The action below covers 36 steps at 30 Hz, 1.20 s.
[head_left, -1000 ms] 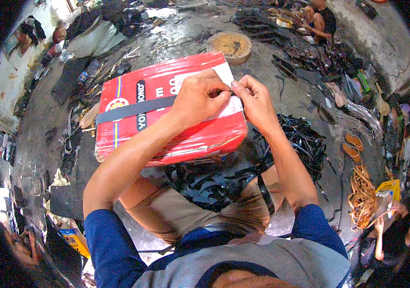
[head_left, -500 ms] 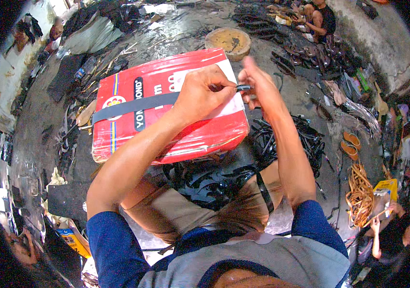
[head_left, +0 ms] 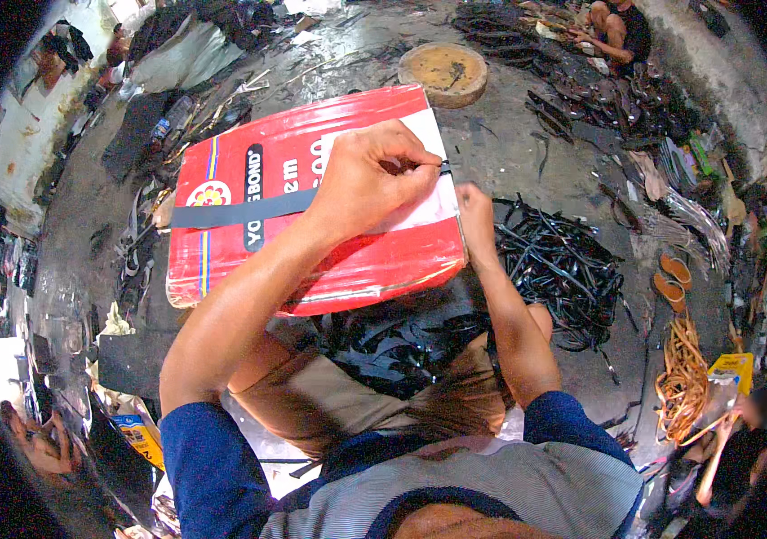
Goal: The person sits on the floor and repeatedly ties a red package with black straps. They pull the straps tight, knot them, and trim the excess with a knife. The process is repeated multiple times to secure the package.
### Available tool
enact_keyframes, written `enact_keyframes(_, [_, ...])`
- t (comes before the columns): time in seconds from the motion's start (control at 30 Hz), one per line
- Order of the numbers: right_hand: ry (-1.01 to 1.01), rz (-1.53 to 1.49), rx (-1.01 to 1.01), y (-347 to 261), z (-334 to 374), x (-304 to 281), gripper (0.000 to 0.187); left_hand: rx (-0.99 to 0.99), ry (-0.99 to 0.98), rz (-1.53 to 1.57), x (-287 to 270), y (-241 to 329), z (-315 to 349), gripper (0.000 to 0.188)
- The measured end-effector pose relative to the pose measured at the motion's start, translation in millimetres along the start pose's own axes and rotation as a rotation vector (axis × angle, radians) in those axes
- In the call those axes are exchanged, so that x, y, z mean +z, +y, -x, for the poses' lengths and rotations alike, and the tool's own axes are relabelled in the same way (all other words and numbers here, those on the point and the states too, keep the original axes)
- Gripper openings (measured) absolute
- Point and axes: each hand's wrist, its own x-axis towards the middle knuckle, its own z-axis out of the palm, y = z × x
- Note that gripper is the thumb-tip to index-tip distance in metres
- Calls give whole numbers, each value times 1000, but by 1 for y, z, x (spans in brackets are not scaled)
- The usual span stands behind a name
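A red cardboard box with a white panel lies across my lap. Over its top runs a flat dark strip, passing beneath my left hand. That hand rests on the box, its thumb and fingers pinched on the strip near the right edge, where a short black end pokes out. My right hand is just beyond the box's right side, lower down, with its fingers curled in. The box edge partly hides those fingertips, so whatever they hold is not visible.
Glossy black strips are heaped on the floor at right, with more dark pieces between my legs. A round wooden block stands beyond the box. Orange sandals and a tan strip bundle lie farther right. Other people sit around the edges.
My right hand has dropped from beside the strip's end, fingers spread, to lower along the box's right side, fingers now curled. The left hand keeps its pinch in nearly the same place.
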Motion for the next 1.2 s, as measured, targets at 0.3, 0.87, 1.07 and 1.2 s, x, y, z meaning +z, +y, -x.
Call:
enact_keyframes(0.3, [-32, 378, 371, 217, 100, 32, 29, -39, 8, 39, 0, -3, 0, 3])
enact_keyframes(0.87, [-193, 667, 390, 214, 99, 4, 27, 627, -124, -445, -11, -9, -2, 24])
enact_keyframes(1.07, [-228, 718, 405, 211, 113, -7, 33, 651, -142, -461, -13, -5, -4, 29])
enact_keyframes(1.2, [-159, 611, 409, 213, 98, -22, 38, 586, -175, -459, -13, -1, -6, 33])
